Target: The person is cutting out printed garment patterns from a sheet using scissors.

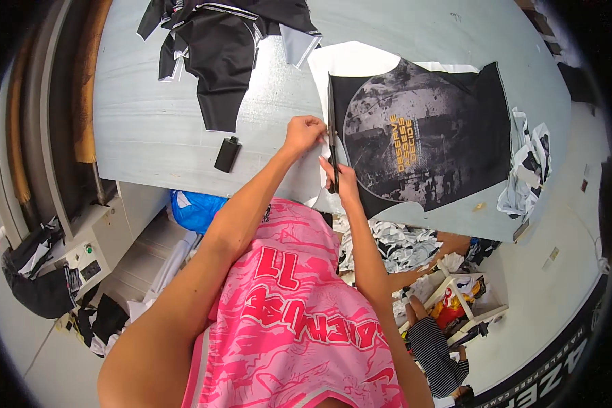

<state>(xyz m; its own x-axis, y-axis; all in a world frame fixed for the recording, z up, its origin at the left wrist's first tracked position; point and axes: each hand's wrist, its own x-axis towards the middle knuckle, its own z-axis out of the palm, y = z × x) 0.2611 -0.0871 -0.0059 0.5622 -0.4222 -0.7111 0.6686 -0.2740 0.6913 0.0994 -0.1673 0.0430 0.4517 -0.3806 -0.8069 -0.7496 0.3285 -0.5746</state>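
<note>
Head view: I see the nearer right hand [347, 181] grasping scissors [333, 158] lengthwise along the left side of the black printed panel [466, 129], by the tabletop [143, 136]'s near-right corner, the curled left hand [304, 132]'s hold unclear.

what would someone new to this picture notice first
Probably the bright pink jersey the person wears, filling the lower middle of the view. Next would come the dark fabric panel, printed with a large mottled grey round, on the right part of the pale table. At its left edge, black scissors in the right hand also stand out.
</note>
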